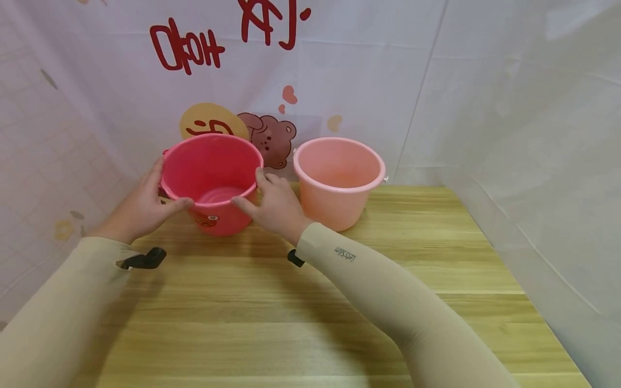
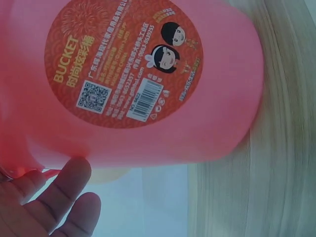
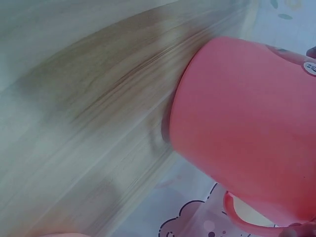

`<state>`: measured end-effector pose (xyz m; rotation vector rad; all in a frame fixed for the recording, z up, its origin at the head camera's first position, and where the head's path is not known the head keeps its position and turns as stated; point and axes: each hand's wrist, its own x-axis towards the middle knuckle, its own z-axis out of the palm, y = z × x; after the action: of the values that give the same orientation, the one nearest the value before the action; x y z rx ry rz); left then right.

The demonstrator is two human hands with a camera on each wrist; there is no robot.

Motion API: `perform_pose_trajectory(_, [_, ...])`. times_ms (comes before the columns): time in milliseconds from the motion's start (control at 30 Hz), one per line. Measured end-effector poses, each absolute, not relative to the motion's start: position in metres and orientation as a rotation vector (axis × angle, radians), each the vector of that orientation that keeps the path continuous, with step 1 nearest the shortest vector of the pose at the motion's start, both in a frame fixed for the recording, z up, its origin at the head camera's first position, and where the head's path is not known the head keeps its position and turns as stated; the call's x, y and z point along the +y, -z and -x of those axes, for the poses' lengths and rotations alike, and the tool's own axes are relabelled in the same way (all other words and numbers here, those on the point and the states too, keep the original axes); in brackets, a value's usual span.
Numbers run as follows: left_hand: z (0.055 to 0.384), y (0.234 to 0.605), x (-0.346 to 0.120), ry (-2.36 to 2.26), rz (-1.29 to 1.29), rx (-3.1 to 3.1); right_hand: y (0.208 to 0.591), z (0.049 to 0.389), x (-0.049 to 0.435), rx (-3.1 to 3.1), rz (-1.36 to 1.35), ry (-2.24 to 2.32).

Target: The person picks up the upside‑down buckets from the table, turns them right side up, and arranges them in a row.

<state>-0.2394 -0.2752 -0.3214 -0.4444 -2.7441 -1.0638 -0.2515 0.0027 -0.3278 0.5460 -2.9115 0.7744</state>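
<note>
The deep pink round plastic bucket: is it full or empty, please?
Empty where visible: the head view shows bare sides and bottom inside the deep pink bucket.

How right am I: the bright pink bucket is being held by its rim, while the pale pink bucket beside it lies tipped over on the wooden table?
One thing is off: the pale pink bucket stands upright on the wooden table, as the head view shows. The bright pink bucket beside it is indeed held by its rim.
</note>
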Motion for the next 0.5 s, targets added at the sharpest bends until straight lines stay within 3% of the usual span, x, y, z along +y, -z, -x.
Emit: perform_pose_trajectory(500, [0.253, 0.326, -0.269, 1.1, 0.408, -2.769, 0.327, 0.256, -0.001, -2.818, -0.431, -0.598])
